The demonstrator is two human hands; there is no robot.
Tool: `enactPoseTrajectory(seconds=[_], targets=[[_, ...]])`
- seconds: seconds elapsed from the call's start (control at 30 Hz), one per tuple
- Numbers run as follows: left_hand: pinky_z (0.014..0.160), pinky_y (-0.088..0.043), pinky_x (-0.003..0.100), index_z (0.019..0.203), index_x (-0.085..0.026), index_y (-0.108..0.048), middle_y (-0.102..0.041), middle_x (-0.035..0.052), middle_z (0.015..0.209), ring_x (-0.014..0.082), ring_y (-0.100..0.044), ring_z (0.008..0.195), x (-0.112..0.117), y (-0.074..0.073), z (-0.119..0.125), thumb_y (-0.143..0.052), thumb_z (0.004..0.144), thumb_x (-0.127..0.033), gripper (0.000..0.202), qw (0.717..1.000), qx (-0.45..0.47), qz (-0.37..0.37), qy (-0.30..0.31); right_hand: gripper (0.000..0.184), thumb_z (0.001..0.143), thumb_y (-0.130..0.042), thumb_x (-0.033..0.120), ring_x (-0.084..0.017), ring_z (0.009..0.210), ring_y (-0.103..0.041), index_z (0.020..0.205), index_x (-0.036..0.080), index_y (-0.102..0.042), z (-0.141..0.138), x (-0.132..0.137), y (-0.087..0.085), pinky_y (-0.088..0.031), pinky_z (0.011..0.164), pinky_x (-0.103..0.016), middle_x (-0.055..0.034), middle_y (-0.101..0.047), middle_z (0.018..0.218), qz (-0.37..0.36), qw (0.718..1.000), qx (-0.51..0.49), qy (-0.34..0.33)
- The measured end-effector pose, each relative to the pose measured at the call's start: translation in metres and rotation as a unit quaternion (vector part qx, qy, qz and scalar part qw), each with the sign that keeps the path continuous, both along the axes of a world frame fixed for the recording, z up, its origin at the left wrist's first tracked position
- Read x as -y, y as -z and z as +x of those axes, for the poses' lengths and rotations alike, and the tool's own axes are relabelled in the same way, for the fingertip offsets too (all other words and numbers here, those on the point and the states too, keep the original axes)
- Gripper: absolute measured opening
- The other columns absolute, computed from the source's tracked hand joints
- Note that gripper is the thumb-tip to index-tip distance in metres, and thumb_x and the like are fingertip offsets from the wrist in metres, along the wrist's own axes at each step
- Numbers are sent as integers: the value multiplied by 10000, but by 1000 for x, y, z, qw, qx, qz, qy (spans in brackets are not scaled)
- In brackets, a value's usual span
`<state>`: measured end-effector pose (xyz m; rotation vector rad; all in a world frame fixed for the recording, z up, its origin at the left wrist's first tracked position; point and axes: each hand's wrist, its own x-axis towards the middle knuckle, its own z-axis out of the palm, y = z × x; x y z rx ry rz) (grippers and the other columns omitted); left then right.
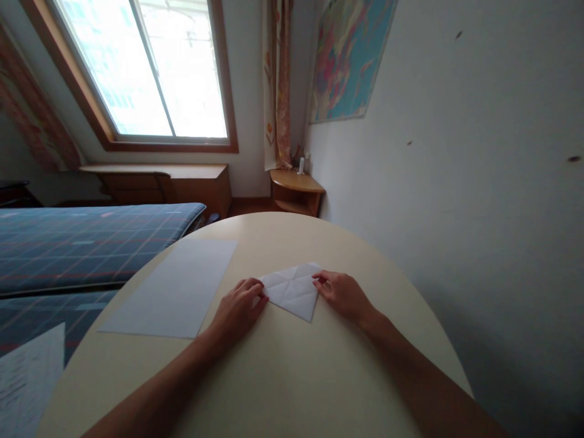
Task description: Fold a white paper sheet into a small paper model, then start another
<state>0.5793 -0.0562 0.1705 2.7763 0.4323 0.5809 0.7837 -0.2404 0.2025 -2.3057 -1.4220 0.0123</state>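
Observation:
A small folded sheet of white paper (292, 289), marked with crossing creases, lies on the pale round table (337, 377). My left hand (241, 304) pinches its left corner between thumb and fingers. At the upper right edge, my right hand (342, 292) grips the paper with thumb and fingertips. Both forearms reach in from the bottom of the view. Left of my left hand, a larger blank white sheet (176, 289) rests flat on the table, with my left forearm close to its lower right corner.
A printed sheet (31, 383) shows at the lower left, by the table's edge. Beyond the table on the left are plaid mattresses (91, 243). A small corner shelf (296, 182) stands behind, and a white wall (456, 213) rises close on the right.

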Motion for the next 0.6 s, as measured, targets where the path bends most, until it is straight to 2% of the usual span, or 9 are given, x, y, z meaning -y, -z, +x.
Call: enactPoseTrajectory(seconds=[0.1,0.2,0.3,0.37,0.5,0.6], targets=[[824,-515,327,857,-225,-644,-641,48,1118,218,-592,1018,-3,2,1,-583,893,-233,71,999,12,-4,-39,223,913,-549,245,-197,894,-681,1073,190,-694,3,0,5,-509,820,-299,-66,-728,1029,24,999,-12,-31],[830,-513,341,877,-225,-652,-641,57,1103,236,-583,1034,-1,-1,1,-589,887,-211,66,998,27,24,-52,225,899,-551,210,-209,958,-655,1068,179,-697,5,-1,12,-502,884,-322,-80,-712,1042,27,996,-1,-86],[816,-508,342,931,-225,-653,-670,47,1036,221,-621,948,7,-6,0,-535,916,-171,131,998,7,56,-29,281,852,-556,137,-239,1159,-568,1097,164,-692,6,-2,19,-429,1033,-363,-118,-658,1172,24,990,20,-136],[835,-499,361,970,-230,-650,-690,39,983,219,-639,903,15,-9,-1,-489,944,-182,170,997,-12,77,-6,367,830,-546,109,-238,1207,-538,1178,158,-652,8,-1,21,-411,1064,-368,-130,-609,1253,23,988,9,-151],[918,-477,408,1087,-220,-625,-675,64,1108,251,-629,1007,27,-10,-2,-498,951,-299,202,996,-26,84,8,492,825,-536,111,-230,1187,-558,1315,154,-534,13,1,19,-434,1048,-377,-131,-574,1302,31,986,-32,-159],[1018,-423,450,1210,-195,-582,-630,95,1238,274,-598,1113,28,-7,-1,-496,944,-411,353,997,-29,78,0,435,841,-539,131,-232,1155,-584,1275,159,-566,15,2,16,-450,1026,-377,-123,-613,1263,30,985,-39,-165]])
